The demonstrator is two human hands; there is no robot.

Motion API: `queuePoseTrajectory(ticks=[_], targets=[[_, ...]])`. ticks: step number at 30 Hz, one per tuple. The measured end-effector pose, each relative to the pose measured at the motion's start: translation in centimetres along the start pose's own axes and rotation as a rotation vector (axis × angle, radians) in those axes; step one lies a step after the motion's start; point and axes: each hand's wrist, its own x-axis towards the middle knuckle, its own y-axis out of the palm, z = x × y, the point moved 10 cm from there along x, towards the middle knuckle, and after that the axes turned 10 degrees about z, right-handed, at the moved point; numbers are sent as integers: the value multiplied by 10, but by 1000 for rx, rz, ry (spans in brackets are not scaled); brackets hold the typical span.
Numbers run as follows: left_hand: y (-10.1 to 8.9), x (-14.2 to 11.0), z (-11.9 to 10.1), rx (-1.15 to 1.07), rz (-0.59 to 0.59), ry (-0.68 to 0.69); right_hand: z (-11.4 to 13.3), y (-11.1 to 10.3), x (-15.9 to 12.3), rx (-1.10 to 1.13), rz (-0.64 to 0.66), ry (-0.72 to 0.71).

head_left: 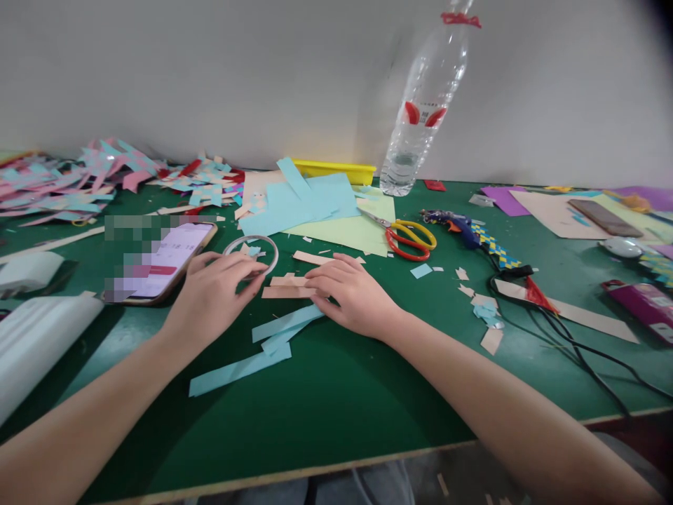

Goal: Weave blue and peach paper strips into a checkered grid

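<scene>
My left hand point(218, 287) is closed on the near edge of a thin, pale ring that looks like a roll of tape point(274, 254). My right hand point(352, 294) lies palm down to its right, fingers stretched out over the ends of several peach paper strips point(287, 291). Its fingertips hide where those strips end. Another peach strip point(310, 257) lies just beyond the fingers. Nearer to me, light blue paper strips point(239, 369) lie loosely across one another on the green table point(336, 414).
A phone point(173, 263) lies left of my left hand. Beyond the hands are blue sheets point(315, 203), scissors point(407, 235) and a tall plastic bottle point(420, 105). Woven paper scraps point(105, 175) heap up at the back left. Black cables point(573, 344) run along the right.
</scene>
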Motion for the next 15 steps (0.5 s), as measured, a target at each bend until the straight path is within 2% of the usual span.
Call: queuePoseTrajectory(ticks=[8,15], targets=[[8,2,5,-8,48,3,-23,1,-2,-7,17,208],[11,2,3,-20,47,21,-26,4,-3,-24,49,233]])
